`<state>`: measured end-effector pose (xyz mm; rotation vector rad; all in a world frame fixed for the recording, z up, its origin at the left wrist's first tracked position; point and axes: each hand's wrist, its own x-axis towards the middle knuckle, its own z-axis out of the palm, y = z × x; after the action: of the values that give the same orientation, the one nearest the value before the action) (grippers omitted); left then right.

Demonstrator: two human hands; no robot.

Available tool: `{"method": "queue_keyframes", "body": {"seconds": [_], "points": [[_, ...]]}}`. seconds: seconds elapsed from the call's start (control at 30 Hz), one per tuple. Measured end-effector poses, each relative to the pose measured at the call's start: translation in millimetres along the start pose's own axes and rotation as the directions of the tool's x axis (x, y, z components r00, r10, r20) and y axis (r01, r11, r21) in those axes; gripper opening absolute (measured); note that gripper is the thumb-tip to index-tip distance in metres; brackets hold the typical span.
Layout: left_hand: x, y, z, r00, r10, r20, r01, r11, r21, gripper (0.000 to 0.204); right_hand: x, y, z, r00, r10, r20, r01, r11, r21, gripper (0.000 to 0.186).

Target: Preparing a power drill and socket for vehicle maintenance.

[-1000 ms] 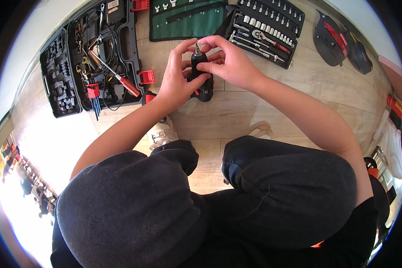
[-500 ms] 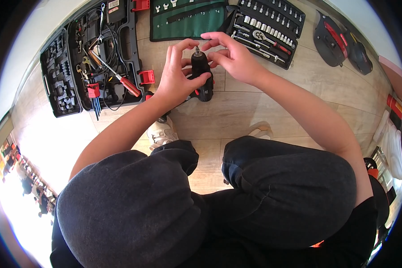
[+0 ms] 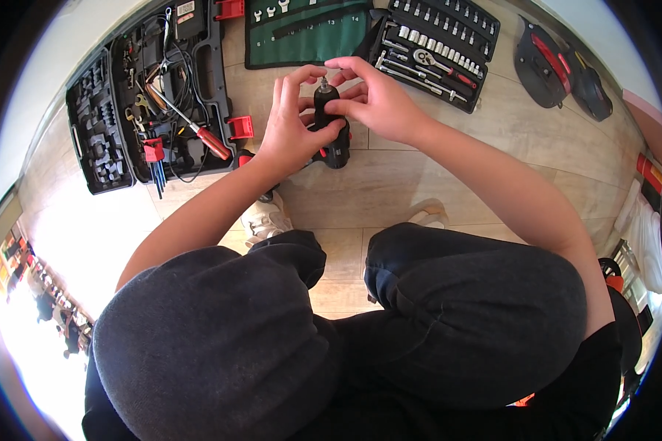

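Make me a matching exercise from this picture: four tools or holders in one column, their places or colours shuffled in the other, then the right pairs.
Things:
1. drill
2. pouch
3. screwdriver
4. ratchet

Places or colours:
A. in the case, among sockets
B. between the left hand and the right hand
C. green
D. lying across the open toolbox

Pairs: 1-B, 2-C, 3-D, 4-A

A socket set [image 3: 444, 37] lies beside a green pouch [image 3: 312, 50].
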<state>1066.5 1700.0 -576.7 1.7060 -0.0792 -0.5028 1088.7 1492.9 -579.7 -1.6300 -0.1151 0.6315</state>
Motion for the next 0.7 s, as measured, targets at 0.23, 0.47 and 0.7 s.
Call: {"method": "queue_keyframes", "body": {"seconds": [0.23,0.47,0.7], "points": [[1,6,-9,0.999,-0.043,0.006,0.043,0.998,0.036,0.088,4,2,1,0.997,0.063,-0.055,-0.06,0.997,0.047,0.055],[3,9,-1,0.999,-0.054,-0.004,0.054,0.998,-0.023,0.083,8,13,-2,0.999,0.046,0.011,-0.046,0.999,-0.013,0.046],[3,3,-2,1.0,-0.017,0.001,0.017,0.999,-0.038,0.083,6,6,-2,0.999,0.015,-0.042,-0.018,0.996,-0.087,0.05]]}}
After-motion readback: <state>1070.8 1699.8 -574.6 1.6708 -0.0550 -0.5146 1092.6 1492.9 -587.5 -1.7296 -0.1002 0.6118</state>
